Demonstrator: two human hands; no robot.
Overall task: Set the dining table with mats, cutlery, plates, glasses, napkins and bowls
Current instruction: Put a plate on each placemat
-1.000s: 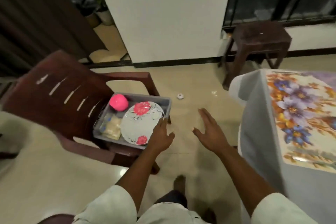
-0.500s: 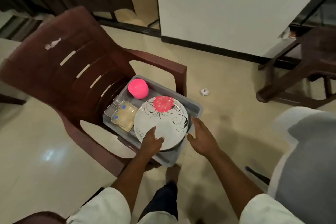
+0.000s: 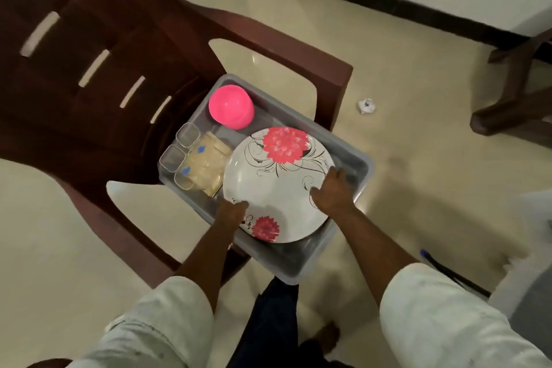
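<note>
Chair-borne tub (image 3: pixel 360 179): one plate (image 3: pixel 277 185), two hands (image 3: pixel 283 203).

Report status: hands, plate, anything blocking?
Left hand and right hand grip plate at opposite edges. Plate in tub on chair. Nothing blocking.

Pale off-white sleeves (image 3: pixel 442 317) on both arms, rolled back above bare forearms, faintly smudged; dark navy trousers (image 3: pixel 268 326) below, and a bare foot (image 3: pixel 324 334).
</note>
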